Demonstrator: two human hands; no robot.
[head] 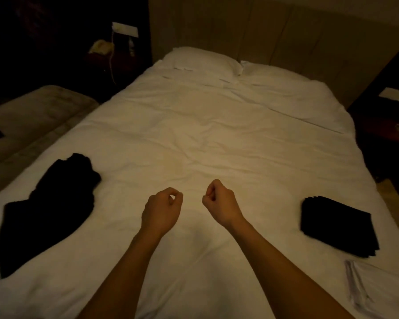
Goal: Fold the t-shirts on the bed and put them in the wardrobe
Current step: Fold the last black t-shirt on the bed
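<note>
A white bed (217, 134) fills the view. An unfolded black t-shirt pile (46, 212) lies crumpled on its left side. A neat stack of folded black t-shirts (339, 229) sits on the right side, with a folded white t-shirt (378, 288) just in front of it near the bed's corner. My left hand (162, 209) and my right hand (220, 202) hover over the middle of the bed, between the pile and the stack. Both have their fingers curled closed and hold nothing. No wardrobe is in view.
Two white pillows (203, 58) lie at the headboard. A dark nightstand with a telephone (100, 47) stands at the back left, another nightstand (394, 125) at the right. A beige bench or sofa (32, 120) runs along the bed's left side.
</note>
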